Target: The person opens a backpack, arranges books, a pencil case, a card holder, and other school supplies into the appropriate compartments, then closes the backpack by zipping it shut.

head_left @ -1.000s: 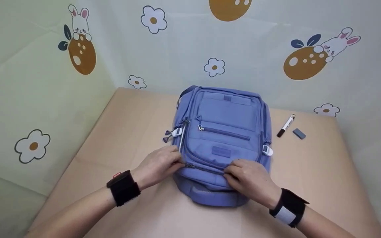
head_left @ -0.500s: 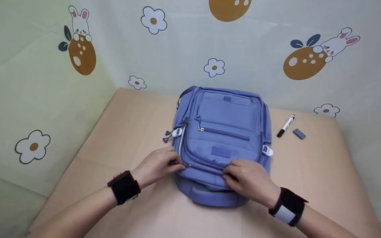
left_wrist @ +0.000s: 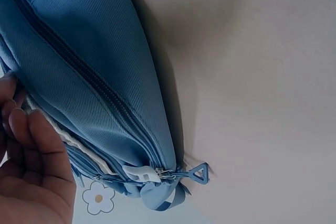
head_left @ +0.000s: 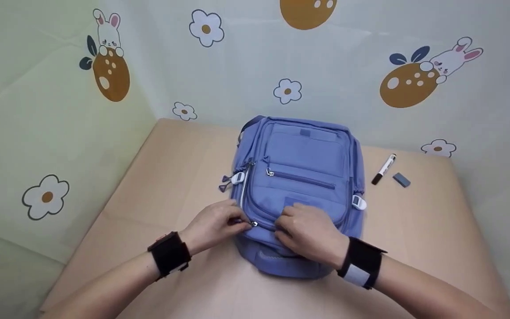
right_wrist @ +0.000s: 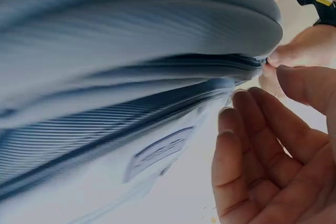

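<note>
Clearly, the left grip (head_left: 215, 225) pinches a zipper pull (head_left: 254, 224) on the backpack (head_left: 304, 154); the narrow right grip's (head_left: 309, 229) hold is unclear.

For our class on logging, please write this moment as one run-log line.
backpack: lying front up on table | left hand: pinching zipper pull | right hand: at backpack front | marker, block: beside backpack

Backpack (head_left: 308, 153): we see it lying on the table (head_left: 148, 186), before the backdrop (head_left: 348, 57).
Left hand (head_left: 214, 225): at the backpack's near left corner.
Right hand (head_left: 310, 230): over its near part, right of the left hand.
Marker (head_left: 384, 169): on the table, to our backpack's right.
Block (head_left: 401, 180): just right of the marker.
</note>
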Motion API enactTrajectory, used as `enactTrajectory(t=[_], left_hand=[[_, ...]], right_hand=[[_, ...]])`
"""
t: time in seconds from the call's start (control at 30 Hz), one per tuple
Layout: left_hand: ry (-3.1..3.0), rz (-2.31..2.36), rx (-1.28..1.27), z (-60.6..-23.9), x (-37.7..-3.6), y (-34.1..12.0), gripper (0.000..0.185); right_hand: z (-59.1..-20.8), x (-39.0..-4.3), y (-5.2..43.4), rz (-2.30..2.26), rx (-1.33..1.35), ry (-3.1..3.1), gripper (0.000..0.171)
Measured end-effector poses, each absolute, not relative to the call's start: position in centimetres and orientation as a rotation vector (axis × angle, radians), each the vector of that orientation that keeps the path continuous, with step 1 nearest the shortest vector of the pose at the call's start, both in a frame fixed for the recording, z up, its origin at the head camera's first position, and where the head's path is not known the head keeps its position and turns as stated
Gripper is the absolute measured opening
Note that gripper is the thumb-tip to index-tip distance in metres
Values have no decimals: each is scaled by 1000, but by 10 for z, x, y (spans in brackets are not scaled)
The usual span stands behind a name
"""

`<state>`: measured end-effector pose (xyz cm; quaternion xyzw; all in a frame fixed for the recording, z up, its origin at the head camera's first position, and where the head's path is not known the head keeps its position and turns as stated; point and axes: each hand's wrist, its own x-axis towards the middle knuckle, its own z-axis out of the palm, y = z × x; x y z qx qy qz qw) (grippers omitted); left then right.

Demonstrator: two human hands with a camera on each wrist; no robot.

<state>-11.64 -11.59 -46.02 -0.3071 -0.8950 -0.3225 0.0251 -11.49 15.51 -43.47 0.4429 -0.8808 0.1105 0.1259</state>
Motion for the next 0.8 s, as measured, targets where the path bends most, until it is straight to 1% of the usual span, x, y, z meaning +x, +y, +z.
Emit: enactTrajectory(t=[0.13, 0.3, 0.57, 0.8], left_hand=[[-2762, -969, -960, -463, -116, -115, 8], [-2793, -902, -931, -463, -117, -116, 7], [-2739, -866, -938, -456, -125, -121, 9], [-2776, -891, -936, -453, -132, -127, 8]], right_hand=[[-438, -117, 146, 214, 1286, -2573, 19], [-445, -119, 142, 198, 1282, -2484, 23], [-440, -117, 145, 250, 1283, -2469, 16], [-437, -116, 146, 246, 1279, -2486, 16]])
